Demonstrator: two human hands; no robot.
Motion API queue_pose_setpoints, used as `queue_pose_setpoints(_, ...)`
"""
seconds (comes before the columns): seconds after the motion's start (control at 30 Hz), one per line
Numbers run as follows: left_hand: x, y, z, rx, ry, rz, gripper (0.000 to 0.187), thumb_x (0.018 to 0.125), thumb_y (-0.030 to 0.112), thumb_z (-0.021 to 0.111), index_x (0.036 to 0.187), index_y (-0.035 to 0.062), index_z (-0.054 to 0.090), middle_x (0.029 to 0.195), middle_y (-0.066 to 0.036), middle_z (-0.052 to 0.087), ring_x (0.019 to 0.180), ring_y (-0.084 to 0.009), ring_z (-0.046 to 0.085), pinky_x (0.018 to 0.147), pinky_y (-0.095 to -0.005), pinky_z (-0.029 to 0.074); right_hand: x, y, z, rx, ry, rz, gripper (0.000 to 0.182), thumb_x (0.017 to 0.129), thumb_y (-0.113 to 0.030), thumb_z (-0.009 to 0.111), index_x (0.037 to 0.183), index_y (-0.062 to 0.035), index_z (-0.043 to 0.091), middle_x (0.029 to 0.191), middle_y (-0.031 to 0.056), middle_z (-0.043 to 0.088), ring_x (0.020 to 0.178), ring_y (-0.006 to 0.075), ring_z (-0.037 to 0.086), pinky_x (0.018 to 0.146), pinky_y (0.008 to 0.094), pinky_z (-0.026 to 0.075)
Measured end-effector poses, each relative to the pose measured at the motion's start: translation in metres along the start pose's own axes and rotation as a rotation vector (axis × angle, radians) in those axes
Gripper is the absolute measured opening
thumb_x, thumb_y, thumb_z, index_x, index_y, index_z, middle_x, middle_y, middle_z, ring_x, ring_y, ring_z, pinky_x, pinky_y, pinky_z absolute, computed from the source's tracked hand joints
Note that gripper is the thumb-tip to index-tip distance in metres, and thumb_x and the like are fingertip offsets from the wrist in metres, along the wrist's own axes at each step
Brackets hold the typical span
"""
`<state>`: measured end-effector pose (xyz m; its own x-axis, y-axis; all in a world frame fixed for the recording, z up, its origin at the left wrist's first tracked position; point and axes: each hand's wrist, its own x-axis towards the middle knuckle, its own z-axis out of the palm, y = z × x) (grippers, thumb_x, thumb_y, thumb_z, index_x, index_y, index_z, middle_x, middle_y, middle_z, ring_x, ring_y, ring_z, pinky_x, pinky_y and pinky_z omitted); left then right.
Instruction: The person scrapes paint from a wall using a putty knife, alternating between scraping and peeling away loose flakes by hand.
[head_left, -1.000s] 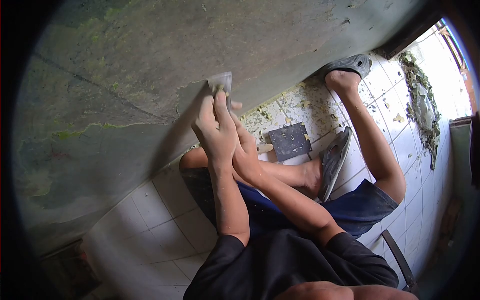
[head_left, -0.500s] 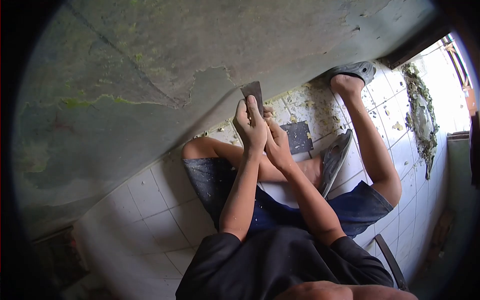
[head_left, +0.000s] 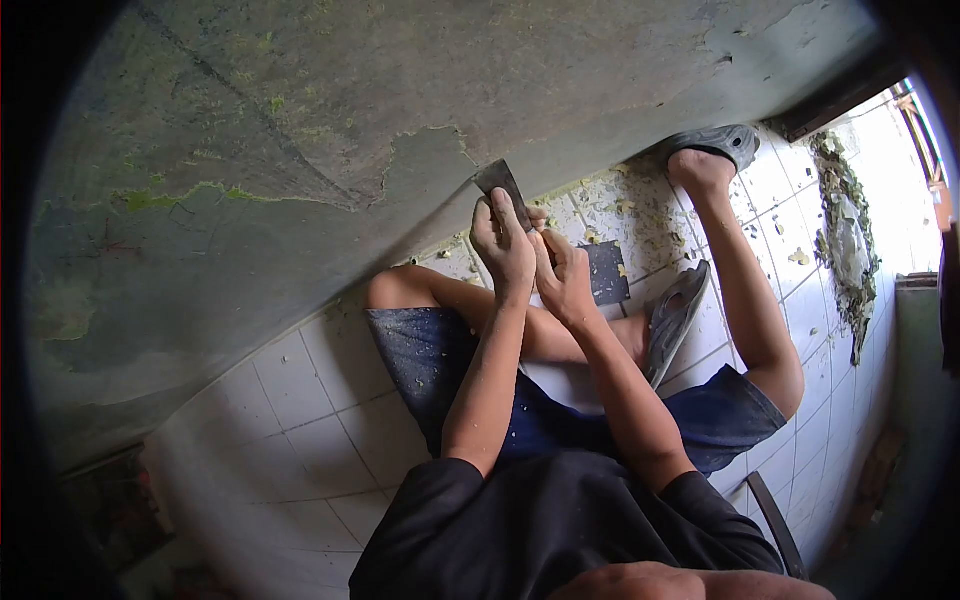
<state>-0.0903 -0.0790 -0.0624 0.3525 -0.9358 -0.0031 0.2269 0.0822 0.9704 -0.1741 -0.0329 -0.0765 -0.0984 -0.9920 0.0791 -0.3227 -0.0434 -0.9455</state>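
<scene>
Both my hands are closed on one scraper (head_left: 497, 178), whose flat dark blade points up and left toward the wall (head_left: 300, 150). My left hand (head_left: 508, 252) grips it near the blade, the thumb pressed along the metal. Just behind and to the right, my right hand (head_left: 568, 282) is wrapped around the handle end, mostly hidden by fingers. The blade's far edge overlaps the wall just beneath a ragged line of peeling paint (head_left: 457, 128). Above that line the coating looks rough and stained; below it the surface is smoother and grey-green.
Paint flakes (head_left: 640, 205) litter the white tiled floor (head_left: 300, 440) along the wall's foot. A dark flat plate (head_left: 607, 272) lies beside my right hand. My bent legs in grey clogs (head_left: 678, 318) frame the spot. A heap of scrapings (head_left: 848, 240) lies at the right.
The scraper has turned a little to the left, its blade now tilted more toward the wall. My right hand has shifted slightly right, still on the handle end.
</scene>
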Motion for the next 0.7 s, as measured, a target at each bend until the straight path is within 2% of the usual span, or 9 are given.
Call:
queue_pose_setpoints(0.17, 0.000, 0.001, 0.002, -0.028, 0.014, -0.011, 0.039, 0.114, 0.034, 0.047, 0.091, 0.0041, 0.055, 0.073, -0.011, 0.070, 0.060, -0.0133, 0.062, 0.060, -0.0267, 0.049, 0.004, 0.007, 0.002, 0.001, 0.010, -0.094, 0.026, 0.102, -0.016, 0.064, 0.087, 0.0037, 0.059, 0.062, 0.0190, 0.053, 0.054, 0.0174, 0.045, 0.054, 0.0363, 0.042)
queue_pose_setpoints(0.23, 0.001, -0.001, 0.001, -0.025, 0.012, -0.020, 0.038, 0.113, 0.034, 0.048, 0.091, 0.0040, 0.055, 0.073, -0.010, 0.070, 0.060, -0.0133, 0.062, 0.059, -0.0263, 0.049, 0.005, 0.009, 0.005, -0.011, 0.029, -0.144, 0.022, 0.102, -0.015, 0.063, 0.090, 0.0033, 0.061, 0.064, 0.0215, 0.057, 0.051, 0.0258, 0.053, 0.054, 0.0384, 0.044)
queue_pose_setpoints(0.27, 0.002, -0.001, 0.000, -0.023, 0.015, -0.018, 0.038, 0.113, 0.034, 0.048, 0.091, 0.0040, 0.055, 0.073, -0.010, 0.070, 0.060, -0.0133, 0.062, 0.059, -0.0263, 0.049, 0.006, 0.010, 0.005, -0.008, 0.026, -0.145, 0.022, 0.102, -0.015, 0.063, 0.090, 0.0033, 0.061, 0.064, 0.0215, 0.057, 0.051, 0.0258, 0.053, 0.054, 0.0384, 0.044)
queue_pose_setpoints(0.33, 0.003, -0.004, 0.001, -0.046, 0.002, -0.013, 0.037, 0.113, 0.033, 0.048, 0.091, 0.0039, 0.055, 0.073, -0.010, 0.070, 0.059, -0.0132, 0.062, 0.058, -0.0256, 0.049, 0.009, 0.012, 0.003, -0.066, 0.008, -0.145, 0.019, 0.102, -0.015, 0.063, 0.095, 0.0022, 0.064, 0.066, 0.0228, 0.061, 0.055, 0.0359, 0.062, 0.055, 0.0413, 0.049)
queue_pose_setpoints(0.43, 0.002, -0.002, 0.006, -0.057, 0.036, -0.005, 0.036, 0.113, 0.031, 0.048, 0.091, 0.0039, 0.055, 0.072, -0.009, 0.069, 0.059, -0.0130, 0.062, 0.057, -0.0255, 0.049, 0.011, 0.013, 0.001, -0.070, 0.037, -0.219, 0.017, 0.100, -0.016, 0.064, 0.098, 0.0009, 0.066, 0.068, 0.0223, 0.063, 0.057, 0.0398, 0.066, 0.056, 0.0433, 0.051)
queue_pose_setpoints(0.57, 0.002, -0.004, 0.006, -0.059, 0.031, -0.030, 0.035, 0.113, 0.031, 0.048, 0.092, 0.0041, 0.055, 0.073, -0.009, 0.069, 0.059, -0.0130, 0.062, 0.057, -0.0254, 0.049, 0.014, 0.017, -0.002, -0.099, -0.002, -0.212, 0.016, 0.100, -0.016, 0.066, 0.100, 0.0002, 0.066, 0.067, 0.0209, 0.063, 0.055, 0.0382, 0.065, 0.054, 0.0430, 0.051)
queue_pose_setpoints(0.63, 0.003, -0.004, 0.007, -0.065, 0.033, -0.010, 0.033, 0.113, 0.031, 0.048, 0.094, 0.0038, 0.053, 0.074, -0.011, 0.071, 0.059, -0.0130, 0.064, 0.055, -0.0242, 0.048, 0.015, 0.017, -0.003, -0.091, -0.001, -0.253, 0.015, 0.100, -0.013, 0.062, 0.098, 0.0017, 0.065, 0.066, 0.0217, 0.059, 0.051, 0.0364, 0.058, 0.053, 0.0408, 0.047)
queue_pose_setpoints(0.7, 0.003, -0.009, 0.007, -0.066, 0.037, -0.002, 0.034, 0.113, 0.031, 0.048, 0.093, 0.0038, 0.053, 0.074, -0.011, 0.071, 0.060, -0.0134, 0.064, 0.055, -0.0242, 0.048, 0.016, 0.021, -0.005, -0.104, -0.001, -0.268, 0.014, 0.100, -0.013, 0.063, 0.097, 0.0009, 0.066, 0.066, 0.0210, 0.059, 0.051, 0.0359, 0.059, 0.052, 0.0407, 0.047)
